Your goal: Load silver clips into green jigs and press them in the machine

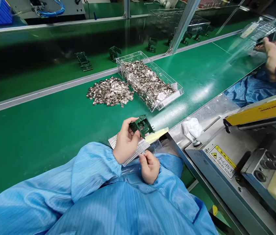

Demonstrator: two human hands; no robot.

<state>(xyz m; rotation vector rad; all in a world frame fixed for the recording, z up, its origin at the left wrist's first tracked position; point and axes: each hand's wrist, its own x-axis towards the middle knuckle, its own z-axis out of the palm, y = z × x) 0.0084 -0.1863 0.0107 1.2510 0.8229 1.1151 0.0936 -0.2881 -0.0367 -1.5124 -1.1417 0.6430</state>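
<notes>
A green bench [30, 140] runs along a metal rail [54, 87], a machine [222, 156] at its right. The left hand [125, 143], wrist bent inward, grips a board [142, 126] above the bench's near edge. The right hand [150, 168] curls below, thumb and forefinger pinched beside a ridged sheet [139, 151]; whether they hold anything, I cannot tell. One clear tray [169, 100] and one pile [109, 92] of metal pieces, too many to count, lie beyond.
</notes>
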